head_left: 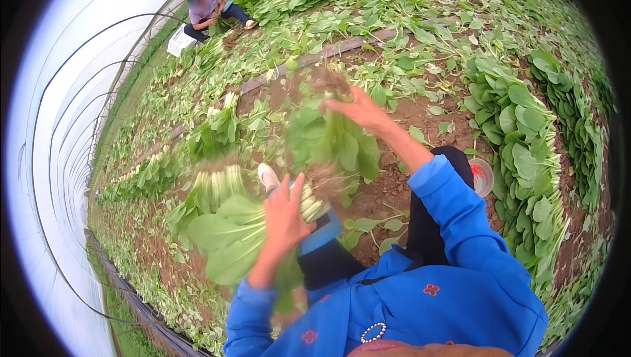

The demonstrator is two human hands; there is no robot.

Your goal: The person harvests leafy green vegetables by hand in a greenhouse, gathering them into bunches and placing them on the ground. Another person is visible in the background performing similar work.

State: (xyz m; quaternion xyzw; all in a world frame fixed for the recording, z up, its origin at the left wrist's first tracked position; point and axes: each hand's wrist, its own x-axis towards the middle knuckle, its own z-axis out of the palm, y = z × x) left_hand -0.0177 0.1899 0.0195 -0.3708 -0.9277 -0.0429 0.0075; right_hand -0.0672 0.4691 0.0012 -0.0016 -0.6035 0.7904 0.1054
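Note:
My left hand (pixel 286 214) is closed around a bunch of leafy greens (pixel 231 234) with pale stems; the roots point right and the broad leaves spread left. Higher up, my right hand (pixel 352 108) grips a second bunch of greens (pixel 330 135), blurred, with its brown roots at the top and leaves hanging down. Just left of my left hand lies a row of greens (pixel 222 182) with white stems, roots upward. Another small bundle (pixel 217 130) rests beyond it on the soil.
Long stacked rows of greens (pixel 527 160) lie to my right, near a round bowl (pixel 480 177) holding red pieces. A co-worker (pixel 207 12) sits beside a white crate (pixel 180 40) at the upper left. A narrow board (pixel 340 47) crosses the leaf-strewn soil under the hooped tunnel.

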